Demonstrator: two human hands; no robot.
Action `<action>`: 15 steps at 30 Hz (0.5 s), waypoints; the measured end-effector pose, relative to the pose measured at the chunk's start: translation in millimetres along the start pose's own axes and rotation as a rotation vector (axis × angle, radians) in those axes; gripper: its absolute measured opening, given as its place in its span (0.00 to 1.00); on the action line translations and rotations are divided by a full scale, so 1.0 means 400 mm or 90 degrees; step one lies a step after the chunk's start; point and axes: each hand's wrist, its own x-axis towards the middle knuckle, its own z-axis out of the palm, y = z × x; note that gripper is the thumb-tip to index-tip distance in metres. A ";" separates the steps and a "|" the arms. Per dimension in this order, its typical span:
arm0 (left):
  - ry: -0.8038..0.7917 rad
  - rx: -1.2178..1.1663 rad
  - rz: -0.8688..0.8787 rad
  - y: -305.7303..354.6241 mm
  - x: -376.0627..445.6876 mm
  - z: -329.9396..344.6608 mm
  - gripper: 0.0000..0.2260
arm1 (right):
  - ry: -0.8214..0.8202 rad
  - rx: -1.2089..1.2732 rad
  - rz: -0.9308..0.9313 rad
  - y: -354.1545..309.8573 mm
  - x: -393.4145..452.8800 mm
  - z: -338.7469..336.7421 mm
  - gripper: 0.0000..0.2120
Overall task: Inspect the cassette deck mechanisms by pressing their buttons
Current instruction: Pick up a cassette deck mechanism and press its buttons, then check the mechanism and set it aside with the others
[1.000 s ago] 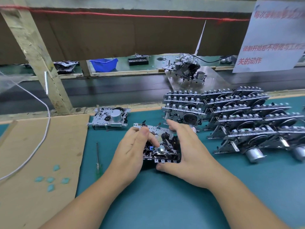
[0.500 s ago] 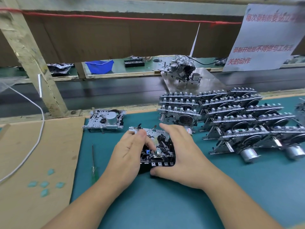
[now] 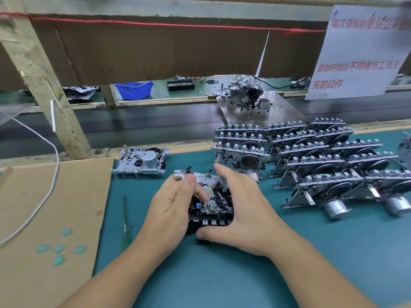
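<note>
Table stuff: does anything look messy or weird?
Mostly tidy. The odd bits: one cassette mechanism lies flat, apart from the leaning rows, and small teal scraps are scattered on the cardboard sheet.

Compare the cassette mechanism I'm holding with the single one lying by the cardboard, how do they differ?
The held mechanism sits between the left hand and right hand; the lone mechanism lies untouched on the green mat. The held one shows dark plastic parts and a row of buttons toward you; the lone one shows a silver cylindrical motor on top. The held one is nearer you; the lone one lies by the mat's far edge. Both are built on silver metal plates.
</note>
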 end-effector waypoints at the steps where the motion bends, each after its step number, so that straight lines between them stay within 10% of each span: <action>1: 0.006 -0.018 0.003 -0.001 0.000 0.003 0.15 | 0.010 -0.005 -0.003 -0.004 0.000 0.003 0.57; 4: 0.069 -0.143 -0.081 -0.012 0.012 0.006 0.03 | 0.037 -0.008 -0.001 -0.013 0.001 0.011 0.50; 15: 0.099 -0.253 -0.190 -0.027 0.035 0.004 0.10 | 0.065 -0.067 0.002 -0.027 0.008 0.014 0.52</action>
